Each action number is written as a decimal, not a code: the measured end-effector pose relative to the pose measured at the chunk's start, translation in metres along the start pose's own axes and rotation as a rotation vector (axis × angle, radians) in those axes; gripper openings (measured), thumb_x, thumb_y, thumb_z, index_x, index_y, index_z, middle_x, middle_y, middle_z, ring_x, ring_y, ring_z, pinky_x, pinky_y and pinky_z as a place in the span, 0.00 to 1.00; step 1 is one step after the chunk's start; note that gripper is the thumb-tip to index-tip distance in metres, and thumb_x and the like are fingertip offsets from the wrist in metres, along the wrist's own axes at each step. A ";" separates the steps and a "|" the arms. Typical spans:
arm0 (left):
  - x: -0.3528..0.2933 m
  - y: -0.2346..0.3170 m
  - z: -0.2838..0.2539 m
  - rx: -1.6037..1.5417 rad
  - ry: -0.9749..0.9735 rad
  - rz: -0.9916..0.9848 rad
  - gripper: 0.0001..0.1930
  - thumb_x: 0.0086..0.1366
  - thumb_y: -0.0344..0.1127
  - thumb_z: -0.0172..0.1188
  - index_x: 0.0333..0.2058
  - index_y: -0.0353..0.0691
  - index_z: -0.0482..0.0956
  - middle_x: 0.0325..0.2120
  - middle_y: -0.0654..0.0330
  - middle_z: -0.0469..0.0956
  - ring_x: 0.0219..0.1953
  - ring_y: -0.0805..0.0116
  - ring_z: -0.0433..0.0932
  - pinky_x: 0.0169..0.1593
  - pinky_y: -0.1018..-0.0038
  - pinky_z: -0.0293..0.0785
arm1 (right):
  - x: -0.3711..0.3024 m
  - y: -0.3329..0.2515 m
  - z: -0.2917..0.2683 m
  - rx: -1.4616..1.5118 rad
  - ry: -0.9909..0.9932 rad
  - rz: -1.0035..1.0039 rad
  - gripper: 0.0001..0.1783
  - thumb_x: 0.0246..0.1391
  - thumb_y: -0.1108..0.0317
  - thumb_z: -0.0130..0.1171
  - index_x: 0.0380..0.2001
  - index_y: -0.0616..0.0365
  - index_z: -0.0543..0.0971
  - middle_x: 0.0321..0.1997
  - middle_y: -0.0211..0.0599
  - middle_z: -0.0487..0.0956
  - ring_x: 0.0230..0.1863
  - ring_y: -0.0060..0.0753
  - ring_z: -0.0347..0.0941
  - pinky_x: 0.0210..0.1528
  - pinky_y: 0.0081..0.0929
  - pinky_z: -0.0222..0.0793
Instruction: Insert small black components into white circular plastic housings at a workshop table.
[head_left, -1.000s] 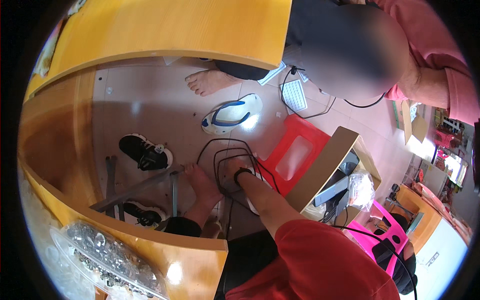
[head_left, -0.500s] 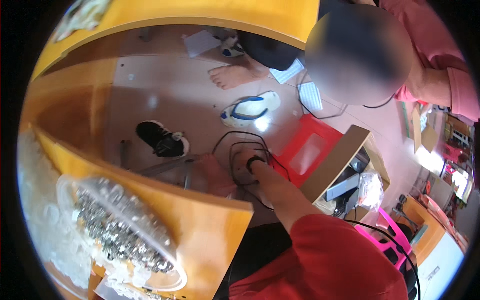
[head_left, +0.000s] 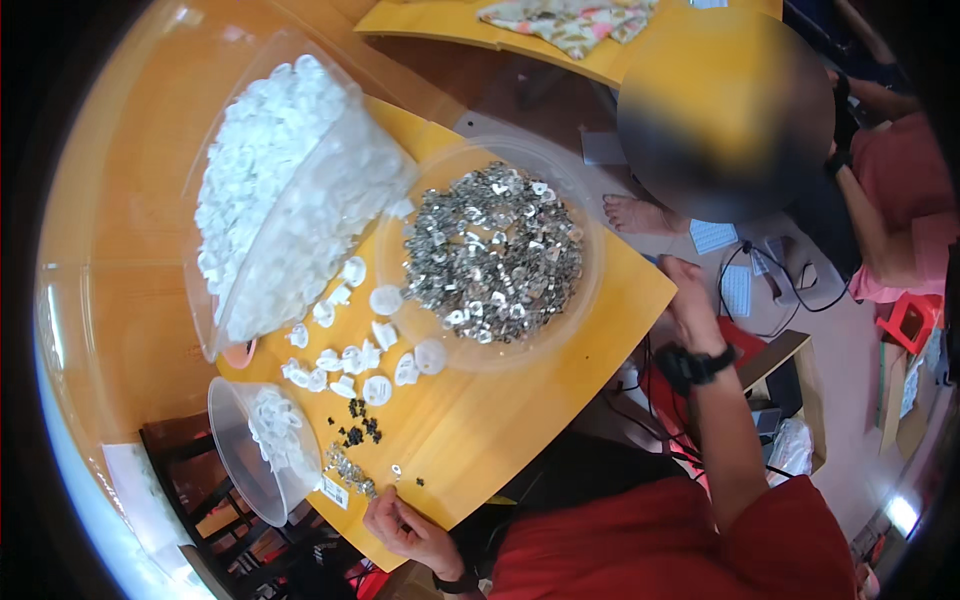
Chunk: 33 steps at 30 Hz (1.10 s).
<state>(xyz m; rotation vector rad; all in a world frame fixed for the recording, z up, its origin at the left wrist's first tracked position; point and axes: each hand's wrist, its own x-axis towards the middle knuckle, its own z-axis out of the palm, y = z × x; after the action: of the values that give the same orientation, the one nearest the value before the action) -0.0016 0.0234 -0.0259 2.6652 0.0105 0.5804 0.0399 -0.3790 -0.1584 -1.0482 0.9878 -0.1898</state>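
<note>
The small metal pile (head_left: 348,468) slants lengthwise toward your left hand (head_left: 412,530), half-curled at the desk's (head_left: 480,435) near-left corner; right hand (head_left: 690,303) curled; both holds unclear; label (head_left: 333,492) unreadable.

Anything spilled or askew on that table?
Two things. Loose white pieces lie scattered on the table beside the bowl of metal parts, outside any container, so they look spilled, though maybe set out deliberately. The small clear tub near the left hand looks tilted at the table's edge; lens bend may exaggerate that.
</note>
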 end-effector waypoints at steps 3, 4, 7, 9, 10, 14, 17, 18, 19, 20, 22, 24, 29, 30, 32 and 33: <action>0.002 0.008 -0.004 -0.024 0.010 -0.026 0.06 0.62 0.21 0.51 0.37 0.30 0.76 0.35 0.50 0.70 0.40 0.55 0.71 0.41 0.68 0.69 | -0.069 -0.067 -0.008 -0.233 -0.009 -0.223 0.17 0.58 0.61 0.49 0.18 0.56 0.72 0.12 0.21 0.64 0.11 0.12 0.56 0.13 0.15 0.52; 0.002 0.009 -0.005 -0.032 0.024 -0.038 0.06 0.62 0.21 0.51 0.37 0.30 0.76 0.35 0.50 0.70 0.40 0.55 0.71 0.41 0.68 0.69 | -0.094 -0.088 -0.004 -0.285 -0.100 -0.274 0.16 0.58 0.62 0.49 0.19 0.57 0.73 0.13 0.21 0.65 0.12 0.11 0.57 0.14 0.15 0.53; 0.003 0.009 -0.012 -0.009 0.037 -0.020 0.06 0.62 0.21 0.52 0.38 0.32 0.76 0.35 0.50 0.70 0.40 0.55 0.70 0.41 0.68 0.69 | -0.155 -0.112 0.039 -0.482 -0.529 -0.356 0.12 0.56 0.65 0.51 0.23 0.61 0.74 0.15 0.27 0.70 0.16 0.22 0.67 0.18 0.23 0.61; 0.002 0.001 -0.011 -0.016 0.041 -0.010 0.06 0.62 0.21 0.52 0.38 0.32 0.75 0.35 0.50 0.70 0.40 0.55 0.70 0.41 0.67 0.68 | -0.174 -0.098 0.087 -0.796 -0.782 -0.736 0.07 0.49 0.68 0.56 0.26 0.61 0.75 0.20 0.41 0.75 0.20 0.40 0.72 0.25 0.33 0.68; 0.003 0.005 -0.002 -0.041 0.023 0.023 0.07 0.62 0.21 0.52 0.38 0.32 0.75 0.35 0.50 0.70 0.40 0.54 0.70 0.41 0.66 0.68 | -0.175 -0.088 0.103 -0.799 -0.934 -1.004 0.06 0.47 0.69 0.55 0.24 0.59 0.76 0.21 0.42 0.75 0.24 0.47 0.73 0.26 0.36 0.69; 0.003 0.011 -0.001 -0.107 0.011 0.049 0.07 0.62 0.20 0.50 0.38 0.30 0.75 0.35 0.50 0.71 0.40 0.53 0.70 0.45 0.65 0.68 | -0.203 -0.034 0.184 -1.061 -0.907 -1.133 0.05 0.36 0.68 0.58 0.18 0.57 0.80 0.19 0.40 0.77 0.25 0.41 0.76 0.26 0.35 0.71; 0.000 0.003 -0.002 -0.071 0.045 0.116 0.07 0.62 0.20 0.50 0.38 0.29 0.74 0.33 0.52 0.71 0.37 0.57 0.71 0.46 0.68 0.68 | -0.213 -0.004 0.220 -0.928 -0.744 -1.246 0.04 0.37 0.69 0.58 0.17 0.57 0.79 0.19 0.40 0.76 0.23 0.36 0.76 0.22 0.31 0.70; -0.002 -0.002 -0.002 -0.091 0.043 0.113 0.07 0.62 0.20 0.49 0.38 0.28 0.73 0.34 0.52 0.71 0.37 0.57 0.71 0.46 0.68 0.68 | -0.217 -0.007 0.224 -0.933 -0.750 -1.231 0.04 0.37 0.70 0.58 0.17 0.59 0.78 0.18 0.40 0.76 0.22 0.34 0.76 0.21 0.29 0.70; -0.001 0.002 -0.004 -0.091 0.011 0.132 0.08 0.63 0.19 0.47 0.39 0.27 0.72 0.35 0.52 0.70 0.38 0.57 0.71 0.47 0.69 0.68 | -0.221 -0.012 0.217 -0.942 -0.720 -1.213 0.04 0.37 0.70 0.58 0.17 0.59 0.78 0.18 0.40 0.76 0.22 0.34 0.76 0.21 0.29 0.70; -0.002 0.001 0.000 -0.179 0.023 0.052 0.07 0.64 0.23 0.47 0.38 0.30 0.73 0.36 0.52 0.71 0.40 0.61 0.71 0.48 0.69 0.68 | -0.225 -0.019 0.210 -0.947 -0.665 -1.198 0.06 0.38 0.70 0.57 0.19 0.61 0.76 0.19 0.39 0.75 0.22 0.34 0.75 0.21 0.29 0.69; 0.001 0.026 -0.006 -0.015 0.024 0.130 0.10 0.67 0.32 0.52 0.40 0.30 0.76 0.37 0.48 0.74 0.41 0.53 0.72 0.48 0.62 0.70 | -0.218 -0.033 0.194 -0.951 -0.586 -1.166 0.07 0.39 0.70 0.57 0.21 0.64 0.75 0.20 0.39 0.74 0.22 0.35 0.74 0.21 0.29 0.69; 0.002 0.029 -0.005 -0.028 -0.023 0.150 0.10 0.67 0.32 0.52 0.40 0.30 0.76 0.39 0.47 0.73 0.41 0.53 0.72 0.48 0.63 0.70 | -0.209 -0.044 0.164 -0.609 -0.650 -1.257 0.13 0.39 0.67 0.57 0.26 0.67 0.71 0.23 0.38 0.71 0.21 0.35 0.73 0.20 0.29 0.67; 0.005 0.006 -0.005 0.069 -0.031 0.252 0.12 0.68 0.33 0.51 0.42 0.29 0.75 0.41 0.48 0.74 0.44 0.56 0.74 0.50 0.66 0.72 | -0.160 -0.078 0.064 -0.144 -0.248 -1.159 0.11 0.46 0.74 0.59 0.35 0.63 0.73 0.22 0.35 0.68 0.23 0.26 0.70 0.22 0.25 0.64; 0.005 0.001 -0.001 0.066 -0.040 0.262 0.12 0.68 0.33 0.51 0.42 0.29 0.75 0.41 0.48 0.74 0.44 0.56 0.74 0.50 0.66 0.72 | -0.139 -0.085 0.040 -0.157 -0.073 -1.088 0.10 0.49 0.73 0.58 0.36 0.62 0.73 0.23 0.34 0.69 0.24 0.24 0.70 0.21 0.24 0.64; 0.005 -0.018 0.000 0.206 -0.090 0.001 0.13 0.68 0.34 0.51 0.43 0.30 0.75 0.41 0.49 0.75 0.43 0.56 0.75 0.50 0.66 0.72 | -0.089 -0.092 0.015 0.240 0.218 -0.784 0.03 0.55 0.73 0.49 0.30 0.61 0.72 0.22 0.24 0.68 0.17 0.14 0.61 0.19 0.19 0.58; 0.002 -0.013 -0.004 0.072 -0.019 0.214 0.13 0.68 0.34 0.51 0.43 0.31 0.76 0.40 0.49 0.76 0.42 0.55 0.75 0.49 0.66 0.72 | -0.065 -0.092 0.003 0.438 0.209 -0.604 0.04 0.55 0.72 0.49 0.29 0.60 0.71 0.21 0.25 0.68 0.16 0.15 0.60 0.18 0.18 0.58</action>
<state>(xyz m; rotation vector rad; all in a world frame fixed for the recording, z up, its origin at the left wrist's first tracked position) -0.0003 0.0371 -0.0273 2.7617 -0.2674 0.6326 0.0326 -0.3891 -0.0465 -0.9016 0.7392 -0.9841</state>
